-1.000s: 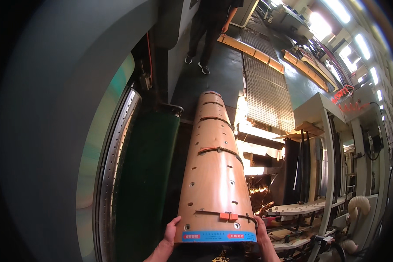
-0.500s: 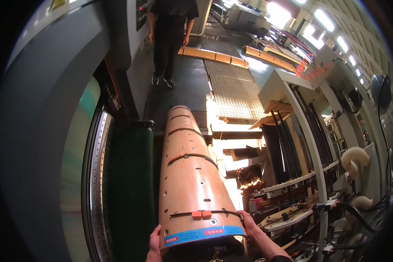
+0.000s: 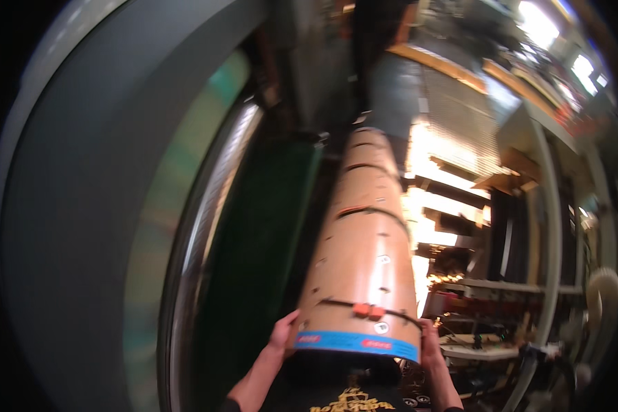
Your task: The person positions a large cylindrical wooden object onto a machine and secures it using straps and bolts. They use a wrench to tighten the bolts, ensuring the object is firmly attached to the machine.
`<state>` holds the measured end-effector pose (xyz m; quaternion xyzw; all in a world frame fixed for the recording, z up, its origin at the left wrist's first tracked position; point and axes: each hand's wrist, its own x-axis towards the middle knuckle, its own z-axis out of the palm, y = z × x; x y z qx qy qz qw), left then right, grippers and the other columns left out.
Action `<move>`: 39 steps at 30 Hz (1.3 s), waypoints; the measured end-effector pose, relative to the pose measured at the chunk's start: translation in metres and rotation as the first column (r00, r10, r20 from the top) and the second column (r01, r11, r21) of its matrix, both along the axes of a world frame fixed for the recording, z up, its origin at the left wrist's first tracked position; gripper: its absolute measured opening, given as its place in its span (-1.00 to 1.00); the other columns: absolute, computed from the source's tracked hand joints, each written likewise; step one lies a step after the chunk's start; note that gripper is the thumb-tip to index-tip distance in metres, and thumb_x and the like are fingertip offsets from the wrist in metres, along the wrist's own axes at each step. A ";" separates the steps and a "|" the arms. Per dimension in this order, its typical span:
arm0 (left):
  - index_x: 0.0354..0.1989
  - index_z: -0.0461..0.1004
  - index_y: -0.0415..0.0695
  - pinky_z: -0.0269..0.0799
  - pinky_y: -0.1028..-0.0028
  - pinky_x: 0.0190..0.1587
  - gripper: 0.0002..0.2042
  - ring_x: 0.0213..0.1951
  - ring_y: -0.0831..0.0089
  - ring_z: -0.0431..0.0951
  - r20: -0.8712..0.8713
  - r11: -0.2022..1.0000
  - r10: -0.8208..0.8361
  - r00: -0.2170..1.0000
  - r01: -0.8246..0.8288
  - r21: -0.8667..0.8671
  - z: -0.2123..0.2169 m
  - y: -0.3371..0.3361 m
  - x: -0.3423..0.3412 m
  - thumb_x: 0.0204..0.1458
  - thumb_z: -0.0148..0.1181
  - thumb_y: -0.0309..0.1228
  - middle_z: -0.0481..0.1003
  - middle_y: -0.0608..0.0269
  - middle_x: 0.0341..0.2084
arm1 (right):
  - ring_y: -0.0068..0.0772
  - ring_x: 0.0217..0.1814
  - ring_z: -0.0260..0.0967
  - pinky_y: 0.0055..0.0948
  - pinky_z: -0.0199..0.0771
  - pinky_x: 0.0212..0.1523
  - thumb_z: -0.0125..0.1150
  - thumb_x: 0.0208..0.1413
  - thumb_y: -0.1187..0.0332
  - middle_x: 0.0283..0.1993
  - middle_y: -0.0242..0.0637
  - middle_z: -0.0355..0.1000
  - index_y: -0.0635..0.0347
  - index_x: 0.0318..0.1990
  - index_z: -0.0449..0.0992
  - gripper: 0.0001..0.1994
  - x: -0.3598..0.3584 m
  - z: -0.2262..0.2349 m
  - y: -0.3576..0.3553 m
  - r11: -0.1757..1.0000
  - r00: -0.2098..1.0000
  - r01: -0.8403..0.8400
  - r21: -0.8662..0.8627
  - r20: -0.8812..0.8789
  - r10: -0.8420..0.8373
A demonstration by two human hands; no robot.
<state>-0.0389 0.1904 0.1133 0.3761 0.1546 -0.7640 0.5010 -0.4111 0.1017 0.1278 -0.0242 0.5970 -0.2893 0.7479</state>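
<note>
Curved board (image 3: 365, 264) has a half-curled hand (image 3: 282, 331) (image 3: 430, 341) gripping either side.

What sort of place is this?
Probably a factory or workshop floor: a large grey machine housing on the left, a pale upright frame on the right, and a long, curved, wood-coloured panel between them.

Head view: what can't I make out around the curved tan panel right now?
In the head view:
Underside of the curved tan panel: hidden by its own top surface.
Fingers of the left hand and right hand: mostly hidden behind the panel's edges.
Print on the blue strip: too small and blurred.
Dark-clothed person beyond the panel: blurred, and cut off by the top edge.
</note>
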 end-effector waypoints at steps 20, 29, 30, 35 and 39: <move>0.27 0.21 -0.34 0.23 0.23 0.26 -0.30 0.18 0.12 0.37 -0.471 0.809 0.504 0.724 -0.587 -0.038 0.023 0.042 -0.008 0.18 -0.16 0.07 0.36 -0.05 0.18 | 0.03 0.17 0.38 -0.07 0.45 0.16 -0.04 0.18 -0.06 0.22 -0.03 0.35 0.21 0.28 0.26 -0.36 0.027 0.006 0.017 1.000 0.980 0.029 0.010 0.197 -0.030; 0.24 0.25 -0.14 0.27 0.18 0.22 -0.37 0.16 0.27 0.40 -0.261 0.814 0.519 0.814 -0.564 -0.141 0.075 0.030 -0.042 0.12 0.15 0.02 0.42 0.12 0.12 | -0.05 0.14 0.40 -0.10 0.43 0.16 -0.07 0.20 -0.01 0.16 -0.07 0.40 0.22 0.23 0.31 -0.42 0.035 0.010 0.018 0.999 0.997 -0.043 -0.013 0.071 0.043; 0.20 0.28 -0.16 0.27 0.18 0.23 -0.40 0.15 0.29 0.42 -0.194 0.873 0.438 0.878 -0.467 -0.143 0.076 0.025 -0.043 0.11 0.21 -0.03 0.45 0.13 0.09 | -0.06 0.14 0.40 -0.10 0.43 0.16 -0.08 0.20 0.00 0.16 -0.07 0.41 0.22 0.22 0.32 -0.43 0.034 0.011 0.020 0.999 0.997 -0.038 -0.022 0.064 0.039; 0.10 0.35 -0.26 0.42 0.31 0.16 -0.53 0.05 0.32 0.51 -0.021 0.953 0.227 0.974 -0.227 -0.200 0.102 0.012 -0.050 0.08 0.31 -0.29 0.50 0.14 -0.01 | -0.09 0.13 0.41 -0.10 0.41 0.17 -0.09 0.21 0.04 0.12 -0.10 0.44 0.24 0.17 0.37 -0.47 0.025 0.001 0.021 0.994 0.999 -0.034 -0.101 0.017 0.036; -0.03 0.42 -0.21 0.49 0.31 0.05 -0.66 -0.10 0.34 0.57 -0.015 0.949 0.301 0.954 -0.298 0.100 0.104 -0.005 -0.066 0.03 0.31 -0.41 0.54 0.17 -0.16 | -0.12 0.08 0.44 -0.12 0.44 0.14 -0.12 0.22 0.07 0.07 -0.12 0.48 0.26 0.10 0.44 -0.51 0.033 -0.005 0.016 0.997 0.988 0.079 -0.019 0.131 -0.076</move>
